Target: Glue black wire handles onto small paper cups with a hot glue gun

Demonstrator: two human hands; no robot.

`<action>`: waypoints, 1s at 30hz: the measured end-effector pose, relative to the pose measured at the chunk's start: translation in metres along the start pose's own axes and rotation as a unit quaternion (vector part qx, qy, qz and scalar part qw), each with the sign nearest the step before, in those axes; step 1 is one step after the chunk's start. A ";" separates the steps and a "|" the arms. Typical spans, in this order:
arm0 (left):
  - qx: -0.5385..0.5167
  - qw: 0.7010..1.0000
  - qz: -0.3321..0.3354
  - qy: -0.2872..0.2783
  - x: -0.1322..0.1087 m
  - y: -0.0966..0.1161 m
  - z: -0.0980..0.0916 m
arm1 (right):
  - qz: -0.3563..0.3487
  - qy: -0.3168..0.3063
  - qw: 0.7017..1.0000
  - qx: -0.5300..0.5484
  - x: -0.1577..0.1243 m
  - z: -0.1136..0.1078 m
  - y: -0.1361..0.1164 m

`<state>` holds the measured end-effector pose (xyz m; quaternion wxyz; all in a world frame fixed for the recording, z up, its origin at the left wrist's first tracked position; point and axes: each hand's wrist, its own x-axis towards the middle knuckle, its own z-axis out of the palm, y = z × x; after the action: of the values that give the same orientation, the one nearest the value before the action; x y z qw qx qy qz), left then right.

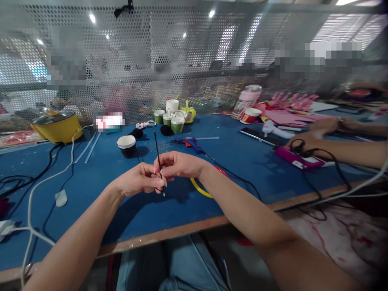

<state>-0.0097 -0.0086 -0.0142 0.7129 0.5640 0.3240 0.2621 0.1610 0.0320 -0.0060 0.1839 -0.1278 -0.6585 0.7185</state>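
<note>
A thin black stem (157,146), which looks like a pipe cleaner, stands nearly upright between my hands, with a small pale tip at its lower end. My left hand (138,180) pinches it low down, where a bit of black strand curls by the fingertips. Just above, my right hand (178,165) has its thumb and fingers closed on the same stem. The fingers of both hands touch or overlap, so the exact grip is partly hidden. Beyond them are a black paper cup with a white rim (126,146) and a blue glue gun (190,144).
Small green cups (177,125) and black balls (166,130) stand at the back. A yellow electric pot (57,125) is at the left, with white cables (30,202). A co-worker's arm (342,143), a phone (260,136) and a purple box (298,158) are at the right.
</note>
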 end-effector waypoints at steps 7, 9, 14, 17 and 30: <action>0.015 1.000 -0.005 -0.006 0.001 -0.001 0.000 | 0.016 -0.021 0.997 -0.076 -0.005 0.001 -0.008; 0.028 1.000 -0.003 -0.002 0.001 -0.001 -0.001 | 0.025 -0.005 0.994 -0.107 -0.006 0.003 -0.011; 0.104 0.991 0.033 0.079 0.001 0.005 -0.005 | 0.004 0.093 0.974 -0.204 -0.006 0.003 -0.012; 0.151 0.967 0.077 0.190 0.001 0.009 -0.006 | -0.024 0.186 0.949 -0.252 -0.002 0.003 -0.007; -0.018 0.918 0.185 0.351 0.014 -0.002 0.015 | -0.160 0.404 0.891 -0.133 0.011 0.007 0.004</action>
<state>0.0105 -0.0083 -0.0158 0.5018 0.4727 0.4385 0.5766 0.1477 0.0302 -0.0090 0.5273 -0.3233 -0.6283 0.4719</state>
